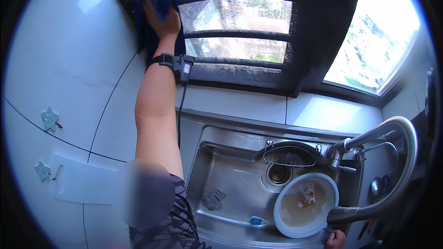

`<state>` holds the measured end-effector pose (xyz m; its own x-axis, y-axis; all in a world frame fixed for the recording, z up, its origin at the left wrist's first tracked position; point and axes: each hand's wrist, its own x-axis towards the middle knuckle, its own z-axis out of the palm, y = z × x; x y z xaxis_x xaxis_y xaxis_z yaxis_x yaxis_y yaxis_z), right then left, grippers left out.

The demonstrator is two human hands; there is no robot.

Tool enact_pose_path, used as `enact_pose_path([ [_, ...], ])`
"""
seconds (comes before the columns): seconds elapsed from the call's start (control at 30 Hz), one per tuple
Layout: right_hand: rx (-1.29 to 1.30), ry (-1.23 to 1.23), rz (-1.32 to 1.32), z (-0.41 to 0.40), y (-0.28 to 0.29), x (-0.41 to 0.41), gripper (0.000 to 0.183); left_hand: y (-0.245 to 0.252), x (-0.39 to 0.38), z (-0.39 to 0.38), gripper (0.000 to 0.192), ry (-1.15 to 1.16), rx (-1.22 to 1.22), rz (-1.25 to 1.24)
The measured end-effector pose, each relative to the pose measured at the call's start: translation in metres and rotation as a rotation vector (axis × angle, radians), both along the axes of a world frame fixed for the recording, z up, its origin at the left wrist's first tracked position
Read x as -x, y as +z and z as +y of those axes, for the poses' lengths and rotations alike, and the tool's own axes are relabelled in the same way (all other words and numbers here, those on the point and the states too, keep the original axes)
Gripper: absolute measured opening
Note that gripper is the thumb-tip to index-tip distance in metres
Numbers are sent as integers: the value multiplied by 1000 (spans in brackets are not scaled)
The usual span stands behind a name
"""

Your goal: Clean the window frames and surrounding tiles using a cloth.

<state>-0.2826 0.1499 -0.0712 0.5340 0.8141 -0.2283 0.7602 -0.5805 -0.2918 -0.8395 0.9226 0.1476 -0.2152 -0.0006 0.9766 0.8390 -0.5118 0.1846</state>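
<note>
My left hand (163, 22) reaches up to the dark window frame (238, 76) and presses a dark blue cloth (180, 43) against its left side. Folds of the cloth bunch around the fingers. A black strap with a small device (186, 65) circles that wrist, and a cable hangs from it. At the bottom right, my right hand (335, 239) is only partly in view, its fingers bent by the front edge of the steel sink (235, 176). Close to it stands a white basin (278, 211) of cloudy water with a pale, sodden clump (309, 194) in it.
A crumpled grey rag (213, 199) and a small blue brush (258, 220) lie in the sink. The curved metal faucet (410, 152) arches over the right side. A wire strainer basket (290, 156) sits behind the drain (279, 173). A white cutting board (86, 183) hangs on the tiled wall.
</note>
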Motion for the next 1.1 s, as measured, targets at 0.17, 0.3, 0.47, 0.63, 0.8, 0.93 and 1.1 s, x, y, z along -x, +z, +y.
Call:
enact_pose_path([
  [0.17, -287, 115, 3, -4, -75, -22, 13, -32, 114, 36, 68, 455, 320, 98],
  [0.3, -238, 39, -83, -15, -36, -15, 13, -175, -18, -1, 70, -67, 1035, -731],
  [0.47, -276, 104, -31, 5, -53, -19, 11, -210, -18, -39, 83, -290, 1048, -1135],
  [0.63, -244, 99, -54, -5, -38, -17, 10, -197, -95, -59, 76, -527, 929, -1274],
  [0.8, -204, 98, -34, -7, -54, -24, 11, -214, -175, -64, 73, -693, 1042, -1301],
  [0.93, -233, 86, -2, 2, -65, -19, 13, -243, -276, -97, 59, -652, 1122, -1079],
  [1.1, -214, 2, -85, -27, -45, -24, 14, -241, -288, -188, 50, -462, 1028, 64],
])
